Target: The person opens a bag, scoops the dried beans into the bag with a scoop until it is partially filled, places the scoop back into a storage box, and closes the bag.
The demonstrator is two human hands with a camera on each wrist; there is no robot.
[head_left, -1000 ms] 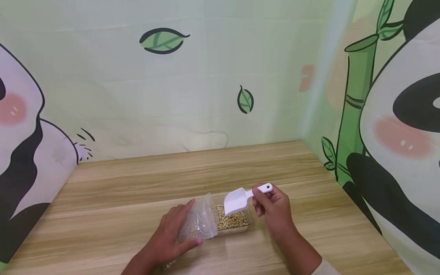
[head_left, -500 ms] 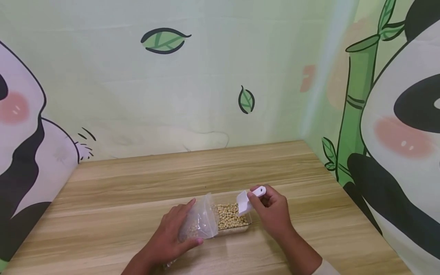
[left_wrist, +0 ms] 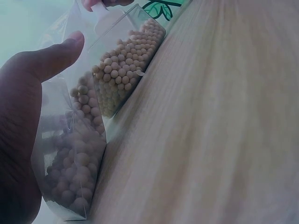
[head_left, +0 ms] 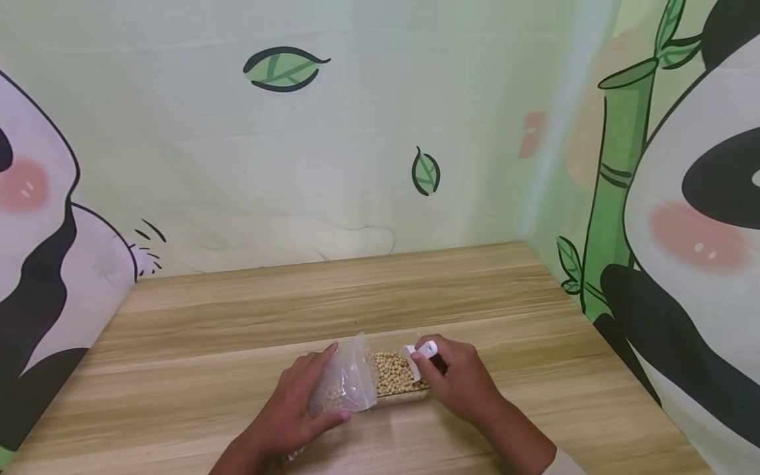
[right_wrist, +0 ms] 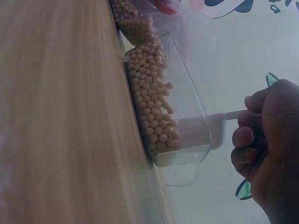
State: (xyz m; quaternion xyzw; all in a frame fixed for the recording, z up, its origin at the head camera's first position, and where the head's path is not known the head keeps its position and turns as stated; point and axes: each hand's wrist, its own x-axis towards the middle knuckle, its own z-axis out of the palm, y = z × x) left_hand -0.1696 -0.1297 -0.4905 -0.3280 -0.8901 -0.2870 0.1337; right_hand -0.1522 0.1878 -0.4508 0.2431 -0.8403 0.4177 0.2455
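1. Two hands, well apart: left hand (head_left: 293, 401) at the bag (head_left: 346, 382), right hand (head_left: 464, 377) on the scoop (right_wrist: 217, 129).
2. Nearest, at the left hand: fingers fairly straight along the bag, with the thumb spread away on the near side and the far fingertips partly hidden.
3. Between that thumb and those fingers: the bag, of clear, shiny, crinkled plastic, with beans heaped in its lower part and loose film reaching, in the head view, across the left end of the box (right_wrist: 184, 157). Impossible to tell whether touching the box.
4. Just beside the bag, on the table (head_left: 237, 320): the box, clear, straight-sided and upright, with bare wall rising above its contents.
5. Inside the box: many beans (head_left: 392, 375), small, round, smooth and pale beige, piled unevenly, lower toward the right end.
6. At the box's right end: the scoop, white and plain, with a hole near the tip of its handle; tilted, with its bowl down inside the box against the beans.
7. On the scoop's handle: the right hand, pinching with thumb and forefinger, with the other fingers curled; farther down the arm, a pale sleeve (head_left: 566, 463).
8. Beneath everything: the table, light brown with streaked wood grain.
9. Farthest back: a pale green wall cloth (head_left: 178, 132), printed with leaves (head_left: 285, 69), bamboo (head_left: 614, 191) and pandas (head_left: 671, 175).
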